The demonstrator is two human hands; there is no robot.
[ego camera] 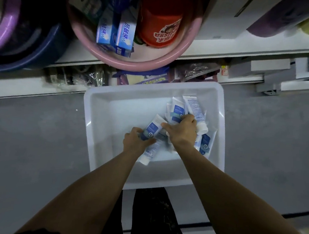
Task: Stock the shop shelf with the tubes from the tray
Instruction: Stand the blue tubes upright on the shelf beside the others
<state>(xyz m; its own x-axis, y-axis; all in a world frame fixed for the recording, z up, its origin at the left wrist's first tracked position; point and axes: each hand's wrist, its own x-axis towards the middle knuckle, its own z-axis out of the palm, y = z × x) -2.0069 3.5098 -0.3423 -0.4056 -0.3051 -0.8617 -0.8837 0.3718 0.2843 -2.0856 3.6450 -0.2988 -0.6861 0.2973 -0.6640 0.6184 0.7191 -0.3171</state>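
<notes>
A white plastic tray (102,116) sits on the grey floor below me with several white-and-blue tubes in it. My left hand (136,140) grips one tube (151,128) near the tray's middle, its flat end pointing up and away. Under that hand lies another tube (148,154) with its cap toward me. My right hand (183,130) reaches into the pile on the tray's right side, fingers curled round the lower ends of upright tubes (178,110). A further tube (205,143) lies by the right wall. The white shop shelf (220,48) runs across the top.
A pink basin (141,64) on the shelf holds blue toothpaste boxes (125,35) and a red bucket (162,25). Purple and blue basins (35,52) stand at the left. Wrapped goods lie on the lower shelf behind the tray. My dark trouser legs are under the tray's near edge.
</notes>
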